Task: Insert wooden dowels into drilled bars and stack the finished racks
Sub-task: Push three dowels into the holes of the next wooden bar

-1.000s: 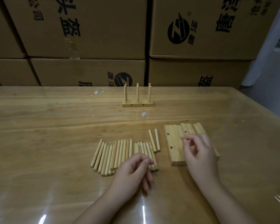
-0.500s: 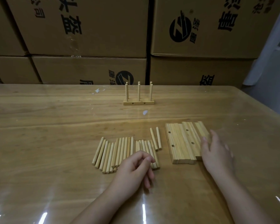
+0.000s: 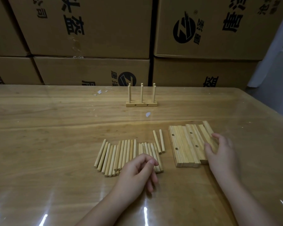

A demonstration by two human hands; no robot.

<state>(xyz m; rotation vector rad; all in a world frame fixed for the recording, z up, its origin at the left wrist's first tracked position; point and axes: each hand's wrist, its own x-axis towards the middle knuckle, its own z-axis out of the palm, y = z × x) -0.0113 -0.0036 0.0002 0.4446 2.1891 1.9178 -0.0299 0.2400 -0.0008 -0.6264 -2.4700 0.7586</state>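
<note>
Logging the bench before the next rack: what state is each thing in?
finished rack, standing, dowels upright.
loose dowels, lying flat in a row.
drilled bars, lying flat side by side, holes empty.
left hand, fingers curled at the dowels' near ends; grip unclear.
right hand, grips the rightmost bars.

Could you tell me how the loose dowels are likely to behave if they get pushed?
The dowels are round and lie on a glossy table, so they would probably roll sideways. They look thin and short, so they are likely light and stiff.
</note>
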